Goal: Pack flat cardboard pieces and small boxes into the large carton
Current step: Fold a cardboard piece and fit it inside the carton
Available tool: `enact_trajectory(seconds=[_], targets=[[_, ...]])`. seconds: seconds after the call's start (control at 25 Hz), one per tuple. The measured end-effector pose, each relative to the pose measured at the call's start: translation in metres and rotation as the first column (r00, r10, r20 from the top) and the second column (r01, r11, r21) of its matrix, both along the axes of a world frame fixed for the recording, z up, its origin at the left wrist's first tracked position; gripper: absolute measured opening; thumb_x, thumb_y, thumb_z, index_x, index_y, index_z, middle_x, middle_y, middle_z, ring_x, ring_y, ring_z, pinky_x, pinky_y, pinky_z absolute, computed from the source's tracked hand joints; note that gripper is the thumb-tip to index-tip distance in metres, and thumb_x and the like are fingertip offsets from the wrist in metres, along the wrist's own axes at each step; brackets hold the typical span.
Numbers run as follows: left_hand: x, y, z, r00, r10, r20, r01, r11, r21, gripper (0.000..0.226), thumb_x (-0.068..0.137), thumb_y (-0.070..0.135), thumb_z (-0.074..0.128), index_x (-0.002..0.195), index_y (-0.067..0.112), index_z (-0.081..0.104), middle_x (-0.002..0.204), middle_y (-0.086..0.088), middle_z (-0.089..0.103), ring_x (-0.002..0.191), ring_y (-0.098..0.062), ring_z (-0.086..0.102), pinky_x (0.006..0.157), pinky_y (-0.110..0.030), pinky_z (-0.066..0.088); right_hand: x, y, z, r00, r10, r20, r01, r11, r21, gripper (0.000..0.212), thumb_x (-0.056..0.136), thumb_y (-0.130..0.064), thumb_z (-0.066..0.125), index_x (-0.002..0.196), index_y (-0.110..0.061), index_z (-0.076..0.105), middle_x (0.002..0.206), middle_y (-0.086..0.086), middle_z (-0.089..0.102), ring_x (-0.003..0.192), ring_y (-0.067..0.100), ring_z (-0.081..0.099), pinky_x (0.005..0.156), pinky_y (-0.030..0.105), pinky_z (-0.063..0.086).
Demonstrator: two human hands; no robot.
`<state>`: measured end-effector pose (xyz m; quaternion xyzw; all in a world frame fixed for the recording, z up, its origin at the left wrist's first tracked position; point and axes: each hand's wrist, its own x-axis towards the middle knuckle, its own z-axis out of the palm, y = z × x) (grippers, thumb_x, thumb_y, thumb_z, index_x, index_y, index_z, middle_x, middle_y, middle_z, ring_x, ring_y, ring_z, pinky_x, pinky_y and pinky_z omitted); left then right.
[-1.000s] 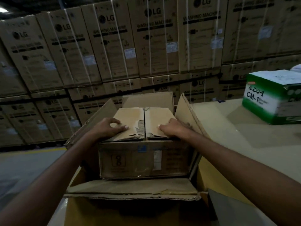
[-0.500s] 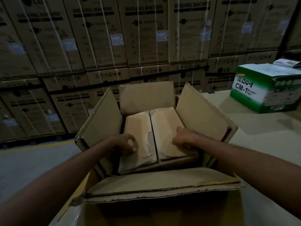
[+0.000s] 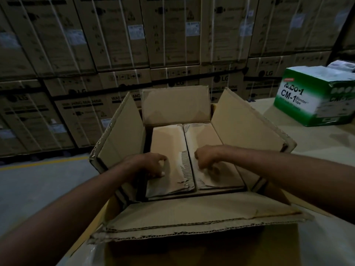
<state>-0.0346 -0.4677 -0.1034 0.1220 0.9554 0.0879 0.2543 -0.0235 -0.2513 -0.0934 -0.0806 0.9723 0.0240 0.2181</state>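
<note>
Small box (image 3: 169, 143) sits inside the large carton (image 3: 249, 131), top flaps folded shut, meeting at a centre seam. It is set low between the carton walls, with a dark gap on its left side.

Left hand (image 3: 149, 166) is on the left flap near the front edge, fingers bent, tips touching the card. Right hand (image 3: 207, 160) is on the right flap, fingers bent down onto it. Can't tell whether either hand pinches an edge or just presses. Both forearms reach in over the carton's near flap.

There is a torn patch (image 3: 184, 164) beside the seam with bare corrugation showing, and the front flap corners are ragged.

Handling, as a judgement: worn corrugated card, stiff across the panels but weak at torn edges and the flap folds. It is probably light, though the contents are not visible. Better to hold it by the side walls or under the bottom corners, not by the flaps, which look likely to tear or lift. It fits snugly on the right, so the left gap is the place for fingers.

All four flaps of the large carton stand open and its edges are frayed. It sits on a pale tabletop (image 3: 317, 143). A green CM-1 tape box (image 3: 307, 98) stands well apart, far right. Behind is a wall of stacked LG washing machine cartons (image 3: 115, 35). To the left is grey floor (image 3: 38, 185) with a yellow line (image 3: 44, 163).
</note>
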Motion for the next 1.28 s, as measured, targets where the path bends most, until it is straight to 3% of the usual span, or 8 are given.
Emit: enact_trajectory(seconds=[0.16, 0.32, 0.52, 0.8, 0.92, 1.04, 1.16, 1.28], targets=[[0.001, 0.001, 0.003, 0.975, 0.002, -0.223, 0.028, 0.991, 0.129, 0.059, 0.101, 0.044, 0.056, 0.152, 0.019, 0.042, 0.147, -0.009, 0.051, 0.127, -0.026, 0.054, 0.098, -0.033, 0.046, -0.021, -0.023, -0.005, 0.977, -0.207, 0.046, 0.208, 0.893, -0.400, 0.014, 0.094, -0.005, 0.054, 0.104, -0.001, 0.063, 0.106, 0.014, 0.066, 0.082, 0.024, 0.060, 0.061, 0.031, 0.050], [0.002, 0.000, 0.020, 0.940, 0.103, -0.324, 0.034, 0.920, 0.389, 0.050, 0.105, 0.050, 0.039, 0.144, 0.020, 0.052, 0.135, -0.011, 0.061, 0.112, -0.026, 0.064, 0.084, -0.035, 0.051, -0.022, -0.035, -0.002, 0.887, -0.461, 0.012, 0.313, 0.582, -0.751, 0.016, 0.097, -0.016, 0.057, 0.102, -0.005, 0.067, 0.102, 0.015, 0.069, 0.092, 0.030, 0.068, 0.081, 0.045, 0.060], [-0.003, -0.021, 0.069, 0.819, 0.253, -0.514, -0.047, 0.924, 0.380, 0.023, 0.098, 0.032, 0.062, 0.114, 0.020, 0.074, 0.100, 0.002, 0.071, 0.094, -0.016, 0.067, 0.076, -0.029, 0.051, -0.006, -0.077, 0.028, 0.990, -0.123, 0.066, 0.105, 0.345, -0.933, 0.044, 0.101, 0.002, 0.046, 0.138, -0.018, 0.061, 0.127, 0.006, 0.069, 0.107, 0.025, 0.066, 0.088, 0.040, 0.054], [0.017, -0.063, 0.070, 0.758, -0.035, -0.651, -0.225, 0.923, -0.312, 0.018, 0.093, 0.012, 0.060, 0.107, 0.019, 0.069, 0.107, -0.004, 0.070, 0.102, -0.023, 0.065, 0.090, -0.037, 0.051, 0.004, -0.127, 0.003, 0.954, 0.293, 0.064, -0.141, 0.624, -0.768, 0.071, 0.096, 0.007, 0.043, 0.158, -0.024, 0.034, 0.163, -0.002, 0.035, 0.140, 0.020, 0.047, 0.108, 0.030, 0.047], [0.011, -0.046, 0.067, 0.761, -0.123, -0.637, -0.194, 0.894, -0.404, 0.023, 0.095, 0.012, 0.055, 0.113, 0.021, 0.067, 0.116, -0.006, 0.068, 0.112, -0.025, 0.062, 0.101, -0.040, 0.044, -0.002, -0.107, 0.002, 0.958, 0.276, -0.077, -0.255, 0.699, -0.668, 0.052, 0.098, 0.001, 0.045, 0.144, -0.020, 0.056, 0.149, -0.001, 0.054, 0.117, 0.008, 0.061, 0.092, 0.016, 0.048], [0.009, -0.013, 0.062, 0.817, -0.254, -0.518, -0.081, 0.839, -0.539, 0.028, 0.098, 0.012, 0.051, 0.122, 0.018, 0.062, 0.128, -0.008, 0.064, 0.122, -0.027, 0.058, 0.108, -0.040, 0.037, -0.013, -0.066, -0.003, 0.932, 0.275, -0.236, -0.332, 0.909, -0.253, 0.031, 0.097, -0.017, 0.056, 0.125, -0.022, 0.069, 0.117, 0.004, 0.068, 0.102, 0.022, 0.063, 0.084, 0.036, 0.055], [0.003, 0.023, 0.044, 0.951, -0.208, -0.230, 0.092, 0.898, -0.430, 0.033, 0.094, 0.014, 0.064, 0.127, 0.016, 0.059, 0.125, -0.008, 0.064, 0.114, -0.026, 0.063, 0.097, -0.036, 0.050, -0.009, -0.024, -0.008, 0.941, 0.258, -0.221, -0.252, 0.966, 0.057, 0.023, 0.095, -0.031, 0.060, 0.116, -0.027, 0.069, 0.116, 0.002, 0.061, 0.106, 0.022, 0.051, 0.079, 0.038, 0.045], [-0.007, 0.059, 0.027, 0.960, -0.278, 0.034, 0.278, 0.930, -0.240, 0.047, 0.093, 0.017, 0.067, 0.138, 0.017, 0.054, 0.132, -0.006, 0.059, 0.118, -0.024, 0.059, 0.103, -0.041, 0.050, -0.001, 0.002, -0.005, 0.967, 0.192, -0.166, -0.195, 0.981, 0.001, 0.032, 0.096, -0.043, 0.051, 0.120, -0.030, 0.069, 0.140, -0.001, 0.053, 0.113, 0.022, 0.050, 0.091, 0.043, 0.050]])
